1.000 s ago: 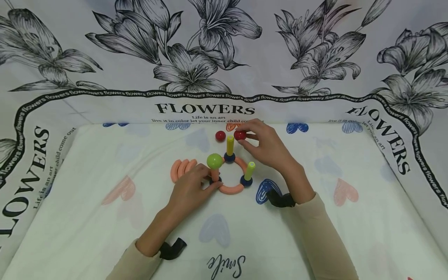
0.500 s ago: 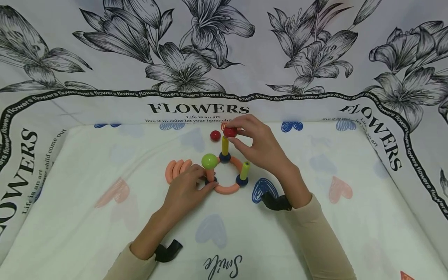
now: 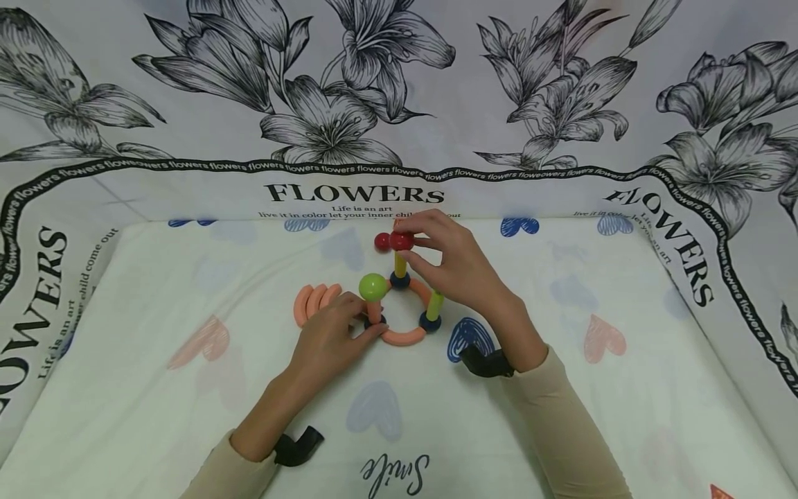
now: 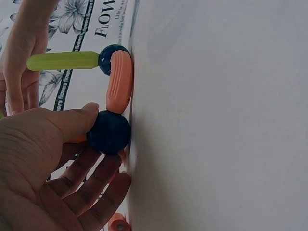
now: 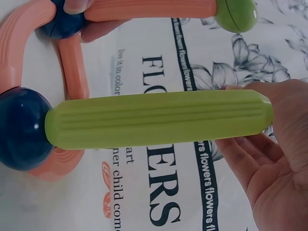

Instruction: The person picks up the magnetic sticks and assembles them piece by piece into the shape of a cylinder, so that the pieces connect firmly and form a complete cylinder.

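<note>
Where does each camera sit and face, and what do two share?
Head: worn on the head, facing forward and down at the orange-navy ring; left hand, right hand and sleeves show.
Left wrist: worn there, facing the navy ball the left hand grips; right hand partly shows.
Right wrist: worn there, facing a green rod; right hand and left fingertips show.
Head and right wrist share the green ball.

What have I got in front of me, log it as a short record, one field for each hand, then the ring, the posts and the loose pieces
Left hand: grips the navy ball under the orange post
Right hand: holds a red ball at the top of the yellow post; whether seated, unclear
Ring: navy balls joined by curved orange rods
Orange post: topped by a green ball
Yellow-green post: no ball on top
Loose: another red ball, three curved orange pieces
</note>
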Demonstrator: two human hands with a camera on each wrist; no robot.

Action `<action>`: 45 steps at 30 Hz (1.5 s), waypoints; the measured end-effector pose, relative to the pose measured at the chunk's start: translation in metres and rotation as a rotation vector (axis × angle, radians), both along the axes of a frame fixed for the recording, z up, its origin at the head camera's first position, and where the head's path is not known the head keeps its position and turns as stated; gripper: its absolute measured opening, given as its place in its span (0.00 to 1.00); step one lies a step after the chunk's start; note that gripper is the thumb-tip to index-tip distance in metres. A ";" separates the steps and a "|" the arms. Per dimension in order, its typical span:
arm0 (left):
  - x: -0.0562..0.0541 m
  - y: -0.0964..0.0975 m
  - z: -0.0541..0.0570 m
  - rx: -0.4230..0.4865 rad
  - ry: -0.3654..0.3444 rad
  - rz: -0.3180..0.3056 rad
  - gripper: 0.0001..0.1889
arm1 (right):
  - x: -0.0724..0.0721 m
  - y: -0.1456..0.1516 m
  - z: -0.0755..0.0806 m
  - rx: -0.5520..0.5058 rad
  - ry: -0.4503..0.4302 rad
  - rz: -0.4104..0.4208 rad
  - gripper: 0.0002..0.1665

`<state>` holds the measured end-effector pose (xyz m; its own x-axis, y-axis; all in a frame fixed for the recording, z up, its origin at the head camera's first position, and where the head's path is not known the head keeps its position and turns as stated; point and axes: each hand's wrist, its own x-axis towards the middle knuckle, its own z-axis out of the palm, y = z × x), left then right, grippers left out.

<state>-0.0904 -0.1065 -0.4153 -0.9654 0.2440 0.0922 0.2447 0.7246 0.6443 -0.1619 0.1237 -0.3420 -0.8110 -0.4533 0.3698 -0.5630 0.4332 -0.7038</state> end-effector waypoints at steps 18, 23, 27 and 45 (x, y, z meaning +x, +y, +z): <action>0.000 0.001 0.001 0.014 0.000 -0.007 0.08 | 0.000 0.003 0.000 0.049 -0.002 -0.001 0.31; 0.000 0.001 0.001 0.013 -0.005 -0.007 0.08 | 0.001 0.004 0.001 0.060 -0.010 0.008 0.33; 0.001 0.000 -0.001 0.014 0.001 -0.004 0.08 | 0.002 0.006 0.003 0.078 -0.011 0.025 0.34; 0.000 0.001 0.001 0.010 -0.006 -0.002 0.09 | 0.045 0.049 -0.017 0.044 -0.098 0.000 0.30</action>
